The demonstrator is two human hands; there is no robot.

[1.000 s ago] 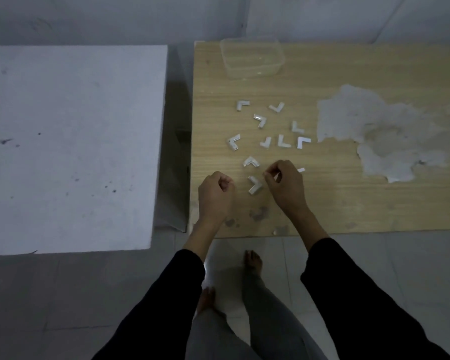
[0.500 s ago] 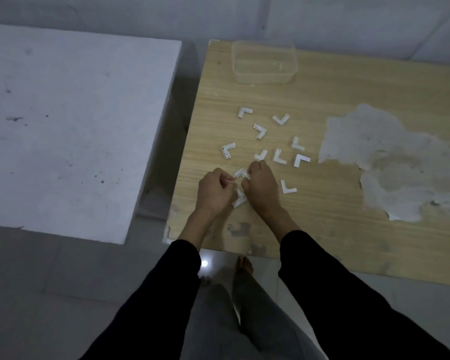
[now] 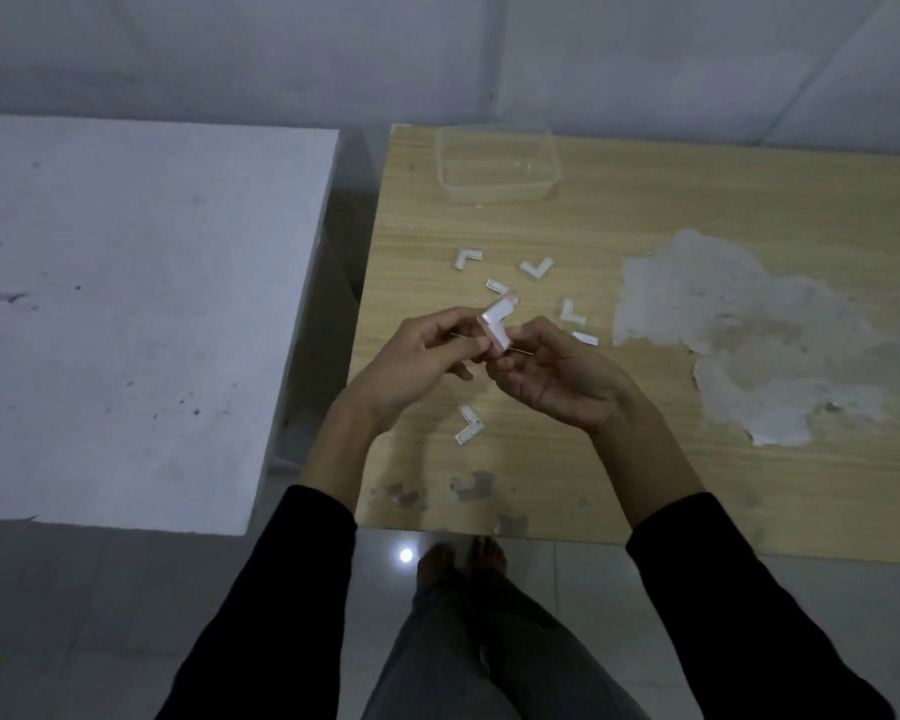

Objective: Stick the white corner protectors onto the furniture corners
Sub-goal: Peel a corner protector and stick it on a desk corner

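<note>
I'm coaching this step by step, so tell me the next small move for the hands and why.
Probably peel the adhesive backing off the white corner protector. Both the left hand and the right hand pinch it above the wooden table, and it is not yet on any corner. The other protectors lie loose on the table. Whether any backing is already lifted is too small to tell.

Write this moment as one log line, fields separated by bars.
phase: preparing protector | left hand and right hand: both hold one corner protector above wooden table | loose protectors on table | none stuck yet
</note>
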